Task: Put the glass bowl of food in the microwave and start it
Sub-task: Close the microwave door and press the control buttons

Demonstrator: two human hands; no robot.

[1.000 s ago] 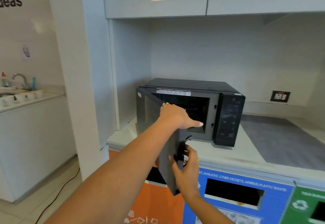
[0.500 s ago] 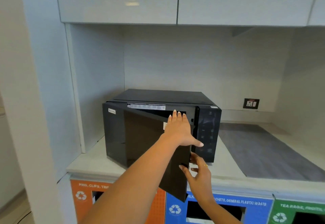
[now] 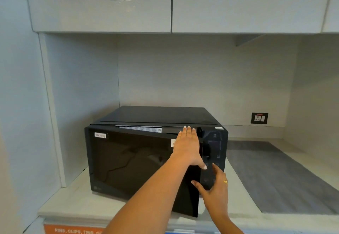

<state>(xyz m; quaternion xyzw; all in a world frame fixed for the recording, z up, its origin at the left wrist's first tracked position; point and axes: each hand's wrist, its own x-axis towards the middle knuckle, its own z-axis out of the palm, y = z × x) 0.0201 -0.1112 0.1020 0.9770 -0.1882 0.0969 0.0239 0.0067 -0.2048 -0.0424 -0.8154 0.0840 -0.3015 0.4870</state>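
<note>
- A pale table (image 3: 77,195) sat in a white alcove under wall cupboards (image 3: 102,4); grey mat (image 3: 275,178) far right.
- The black microwave (image 3: 156,116) had its door (image 3: 132,162) nearly closed, its contents hidden.
- The left hand (image 3: 189,147) lay flat and spread on the door; the right hand (image 3: 214,189), fingers apart, touched its edge.

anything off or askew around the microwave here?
Nothing damaged or spilled. The microwave door isn't latched: its right edge stands out from the control panel, with the left hand flat on it. The right hand is at that edge.

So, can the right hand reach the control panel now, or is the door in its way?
Probably yes. The right hand is already beside the control panel, and the door, nearly shut under the left hand, does not cover it.
</note>
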